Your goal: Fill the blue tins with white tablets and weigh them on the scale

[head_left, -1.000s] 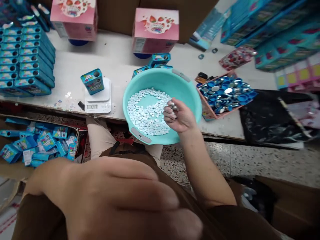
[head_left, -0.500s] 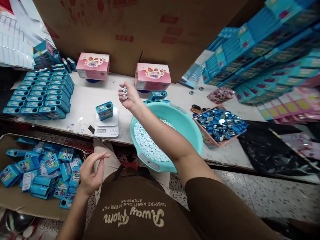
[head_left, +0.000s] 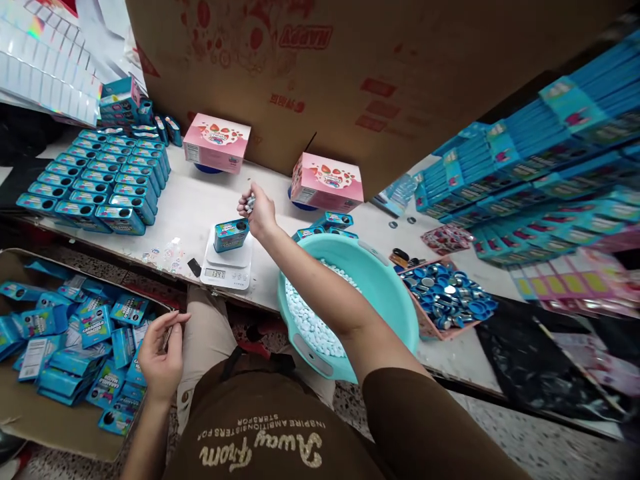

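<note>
My right hand is closed on a handful of small white candies, held just above and to the right of a blue tin with a round hole in its top. The tin stands on a small white scale that shows a reading. Behind my right forearm sits a teal basin with many white candies in it. My left hand hovers low by my lap, fingers loosely curled with nothing seen in them, beside a cardboard box of loose blue tins.
Rows of blue tins fill the table's left. Two pink strawberry cartons stand at the back before a big brown carton. A pink tray of blue lids lies right of the basin. Stacked blue boxes rise at right.
My right hand rose from the basin with candies and moved left over the tin on the scale. My left hand dropped from close to the camera down toward my lap.
</note>
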Tool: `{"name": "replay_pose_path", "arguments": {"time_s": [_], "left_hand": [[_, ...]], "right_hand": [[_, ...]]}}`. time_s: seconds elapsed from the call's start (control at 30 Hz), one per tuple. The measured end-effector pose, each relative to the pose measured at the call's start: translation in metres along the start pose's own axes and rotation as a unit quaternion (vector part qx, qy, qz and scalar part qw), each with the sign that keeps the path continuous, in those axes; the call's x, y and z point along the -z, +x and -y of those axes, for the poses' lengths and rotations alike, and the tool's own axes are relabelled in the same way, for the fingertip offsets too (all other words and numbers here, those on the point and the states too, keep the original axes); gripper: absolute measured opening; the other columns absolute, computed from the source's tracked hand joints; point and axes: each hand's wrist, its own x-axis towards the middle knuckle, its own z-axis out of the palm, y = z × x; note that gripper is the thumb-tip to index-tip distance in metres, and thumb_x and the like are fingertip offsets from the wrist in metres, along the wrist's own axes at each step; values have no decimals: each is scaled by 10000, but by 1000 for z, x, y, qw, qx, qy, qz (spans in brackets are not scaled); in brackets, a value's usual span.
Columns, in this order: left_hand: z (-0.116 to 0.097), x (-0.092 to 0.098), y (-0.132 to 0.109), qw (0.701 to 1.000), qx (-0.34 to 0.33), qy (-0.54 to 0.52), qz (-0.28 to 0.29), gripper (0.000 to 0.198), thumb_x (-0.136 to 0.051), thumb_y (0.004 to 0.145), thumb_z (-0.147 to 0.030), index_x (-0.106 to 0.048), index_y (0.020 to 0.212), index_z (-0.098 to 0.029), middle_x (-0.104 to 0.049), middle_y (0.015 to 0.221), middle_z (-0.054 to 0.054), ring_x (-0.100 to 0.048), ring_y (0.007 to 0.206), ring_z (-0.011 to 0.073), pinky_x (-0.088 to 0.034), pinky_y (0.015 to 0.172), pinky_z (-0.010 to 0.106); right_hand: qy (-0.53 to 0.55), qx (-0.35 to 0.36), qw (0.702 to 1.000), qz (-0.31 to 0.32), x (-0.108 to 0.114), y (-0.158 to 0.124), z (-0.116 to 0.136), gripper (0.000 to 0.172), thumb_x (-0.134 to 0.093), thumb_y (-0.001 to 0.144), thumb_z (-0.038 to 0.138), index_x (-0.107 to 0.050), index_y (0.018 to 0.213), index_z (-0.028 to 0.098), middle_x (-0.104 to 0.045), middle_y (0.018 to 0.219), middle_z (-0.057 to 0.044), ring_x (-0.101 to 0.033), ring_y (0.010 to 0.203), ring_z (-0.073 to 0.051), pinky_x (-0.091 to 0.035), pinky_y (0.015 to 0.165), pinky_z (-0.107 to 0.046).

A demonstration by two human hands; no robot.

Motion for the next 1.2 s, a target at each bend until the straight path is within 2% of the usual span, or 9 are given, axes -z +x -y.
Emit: {"name": "replay_pose_path", "arguments": {"time_s": [0.17,0.4,0.57,0.87,1.0,1.2], "left_hand": [[4,0,3,999,23,-13,-25,164,-639,888,-216,-657,1049,-188,-752,934,44,-722,889,133,-569,838,240],[0,-6,5,999,30,-16,-36,146,-640,884,-231,-663,1017,-175,-754,902,43,-729,850,135,-581,800,239],[0,-7,6,998,41,-10,-40,150,-640,881,-249,-661,1005,-165,-751,906,49,-730,840,142,-588,794,256],[2,-8,5,998,50,-2,-38,169,-629,885,-273,-655,1010,-162,-748,917,60,-729,855,160,-592,808,301],[2,-9,5,998,48,-17,-40,160,-632,886,-256,-659,1016,-166,-749,921,57,-725,848,153,-586,797,288],[2,-10,6,998,50,-24,-40,154,-641,881,-253,-655,1008,-167,-747,911,54,-723,853,153,-582,811,289]], "right_hand": [[-37,23,999,15,-1,-5,-2,437,-584,911,490,-478,608,193,-493,473,64,-500,399,-59,-399,443,-174],[-67,39,997,11,-1,-6,-4,453,-566,910,531,-480,618,195,-489,479,64,-524,430,-62,-418,463,-170],[-93,53,994,17,-3,-6,-6,470,-558,905,560,-485,618,195,-472,475,67,-450,395,-48,-373,428,-171],[-98,69,993,20,1,-5,-12,440,-543,916,522,-484,621,201,-508,518,45,-573,490,-87,-450,509,-198],[-85,53,995,29,5,-3,-13,438,-572,892,546,-483,634,203,-492,515,51,-601,523,-96,-456,519,-195],[-75,50,995,33,6,-3,-14,415,-554,911,525,-491,660,201,-489,526,56,-571,502,-84,-475,532,-203]]}}
